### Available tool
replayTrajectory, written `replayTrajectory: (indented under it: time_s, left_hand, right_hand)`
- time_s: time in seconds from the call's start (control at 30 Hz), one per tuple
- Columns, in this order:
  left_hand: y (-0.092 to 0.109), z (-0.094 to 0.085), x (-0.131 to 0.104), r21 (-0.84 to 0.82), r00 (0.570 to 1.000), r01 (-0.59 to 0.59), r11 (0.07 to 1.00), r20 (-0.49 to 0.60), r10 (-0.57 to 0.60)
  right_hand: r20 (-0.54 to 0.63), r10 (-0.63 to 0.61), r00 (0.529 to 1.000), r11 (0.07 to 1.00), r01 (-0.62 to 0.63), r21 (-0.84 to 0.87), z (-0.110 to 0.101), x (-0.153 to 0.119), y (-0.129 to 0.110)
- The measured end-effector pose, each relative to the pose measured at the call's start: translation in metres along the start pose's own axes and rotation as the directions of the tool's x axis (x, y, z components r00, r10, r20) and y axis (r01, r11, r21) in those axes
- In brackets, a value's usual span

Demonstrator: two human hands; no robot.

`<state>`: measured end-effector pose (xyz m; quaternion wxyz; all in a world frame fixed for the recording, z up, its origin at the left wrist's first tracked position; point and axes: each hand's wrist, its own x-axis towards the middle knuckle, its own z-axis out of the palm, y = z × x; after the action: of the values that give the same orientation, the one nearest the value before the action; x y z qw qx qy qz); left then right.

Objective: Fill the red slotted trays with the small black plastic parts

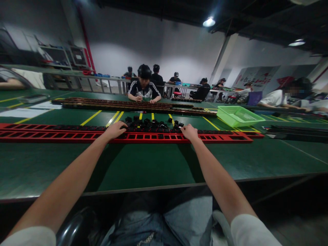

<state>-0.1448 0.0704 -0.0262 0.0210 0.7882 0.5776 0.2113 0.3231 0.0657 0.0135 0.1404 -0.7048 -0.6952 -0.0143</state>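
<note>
Both hands rest on a long red slotted rack point(143, 137) across a green counter point(143, 167).
Left hand point(115, 130) and right hand point(189, 132) press curled fingers on small black parts point(153, 123); whether either grip pinches one cannot be told.

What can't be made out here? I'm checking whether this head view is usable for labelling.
- Left hand fingertips: hidden behind the hand itself, so grip unclear.
- Right hand: same.
- Small black parts: too small to identify.
- Red slotted rail: left end cut off by the frame edge.

dim hall | ceiling lamps point(209, 22) top-right | wide-angle bend at edges | bg ppl maybe soft
</note>
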Motion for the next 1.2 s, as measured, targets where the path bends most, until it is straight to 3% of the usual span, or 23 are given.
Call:
replayTrajectory:
  time_s: [0.13,0.27,0.37,0.77,1.2]
  left_hand:
    - [0.000,0.000,0.000,0.003,1.000,0.003,1.000,-0.006,-0.003]
    - [-0.001,0.001,0.001,-0.005,1.000,-0.007,1.000,-0.014,0.007]
    - [-0.002,0.002,0.001,-0.007,1.000,-0.014,1.000,-0.020,0.014]
    - [-0.006,0.005,0.002,-0.011,0.999,-0.028,1.000,-0.020,0.028]
    - [-0.002,0.002,0.001,-0.025,0.999,-0.018,1.000,-0.028,0.017]
  right_hand:
    - [-0.168,-0.033,0.985,0.987,0.059,0.150,0.007,0.005,0.004]
    - [-0.405,-0.038,0.913,0.934,0.177,0.310,0.011,0.008,0.004]
    - [-0.475,-0.056,0.878,0.892,0.257,0.372,0.013,0.009,-0.001]
    - [-0.374,-0.342,0.862,0.798,0.477,0.369,0.018,-0.003,-0.031]
    - [-0.304,-0.436,0.847,0.744,0.529,0.408,0.011,-0.015,-0.046]
